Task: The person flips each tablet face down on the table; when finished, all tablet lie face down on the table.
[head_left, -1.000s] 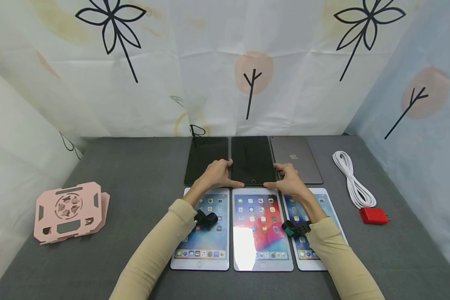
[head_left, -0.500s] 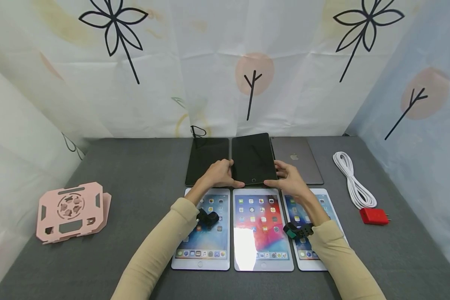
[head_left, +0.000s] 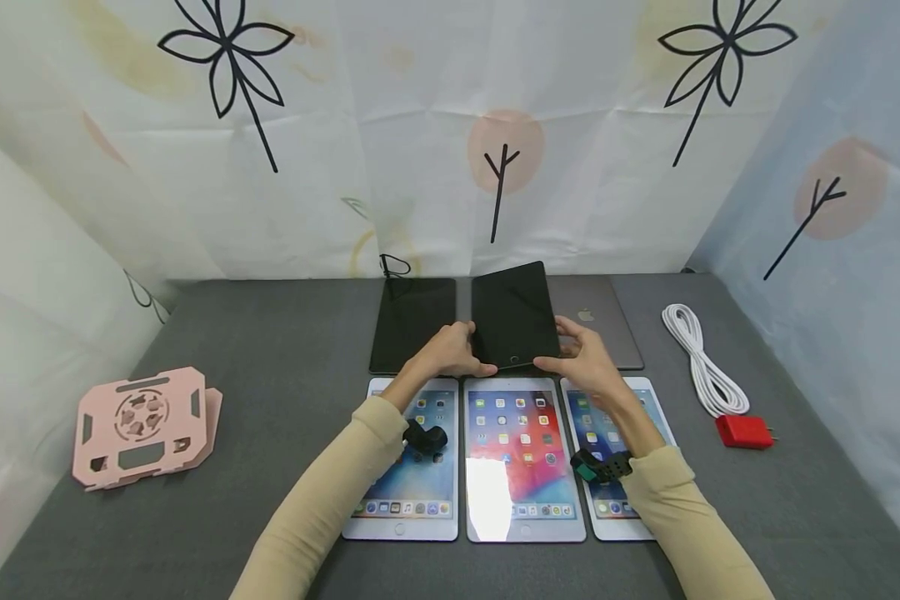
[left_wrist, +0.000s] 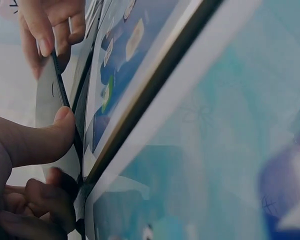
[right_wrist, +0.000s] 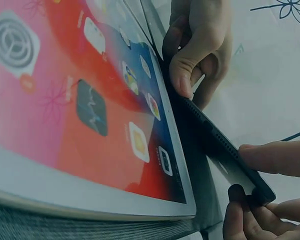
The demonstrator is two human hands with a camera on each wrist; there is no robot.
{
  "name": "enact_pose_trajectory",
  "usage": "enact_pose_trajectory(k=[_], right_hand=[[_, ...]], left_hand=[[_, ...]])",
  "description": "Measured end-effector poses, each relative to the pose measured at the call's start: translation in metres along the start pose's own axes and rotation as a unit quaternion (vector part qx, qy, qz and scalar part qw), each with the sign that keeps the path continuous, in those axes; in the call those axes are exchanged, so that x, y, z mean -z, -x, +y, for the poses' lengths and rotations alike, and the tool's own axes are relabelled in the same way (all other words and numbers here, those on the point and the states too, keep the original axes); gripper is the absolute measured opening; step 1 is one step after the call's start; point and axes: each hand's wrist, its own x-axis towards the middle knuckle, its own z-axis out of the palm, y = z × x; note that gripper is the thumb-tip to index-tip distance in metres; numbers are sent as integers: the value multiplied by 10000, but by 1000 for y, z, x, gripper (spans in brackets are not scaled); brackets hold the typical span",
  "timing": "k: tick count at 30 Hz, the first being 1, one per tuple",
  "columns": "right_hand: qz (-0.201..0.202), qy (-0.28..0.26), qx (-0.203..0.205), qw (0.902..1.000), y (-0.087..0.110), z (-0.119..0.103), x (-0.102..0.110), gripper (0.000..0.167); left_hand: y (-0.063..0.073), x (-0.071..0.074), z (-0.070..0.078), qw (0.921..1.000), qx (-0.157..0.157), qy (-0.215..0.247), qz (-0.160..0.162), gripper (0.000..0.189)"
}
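Observation:
My left hand (head_left: 452, 350) and right hand (head_left: 587, 358) both hold a black tablet (head_left: 513, 312) by its near corners. The tablet is tilted, with its right side raised. In the right wrist view the right thumb (right_wrist: 277, 157) lies on its edge, while curled fingers (right_wrist: 240, 210) sit under it. The left thumb (left_wrist: 45, 142) presses the near edge in the left wrist view. Another black tablet (head_left: 412, 321) lies flat on the left, and a grey tablet (head_left: 603, 304) lies back-up on the right. Just in front is a white tablet (head_left: 525, 450) with a lit screen.
Two more lit white tablets flank the middle one, a left tablet (head_left: 401, 492) and a right tablet (head_left: 622, 512), both under the forearms. A pink slotted stand (head_left: 138, 425) is at far left. On the right lie a coiled white cable (head_left: 705, 358) and a red charger (head_left: 745, 432).
The middle black tablet has come up from lying flat, turned slightly and shifted right. Both hands have kept their hold and moved a little right with it.

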Motion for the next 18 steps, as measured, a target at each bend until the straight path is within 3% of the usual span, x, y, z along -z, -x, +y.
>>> enact_pose_trajectory(k=[5,11,18], right_hand=[[82,49,-25,10000,4,-4,5,81],[142,339,13,9993,8,-9,12,85],[143,499,91,9986,12,-14,19,87]], left_hand=[[-4,-4,2,9999,-69,92,-43,95],[-5,-7,8,9996,-227,-7,145,90],[-8,-13,16,9994,-108,195,266,86]])
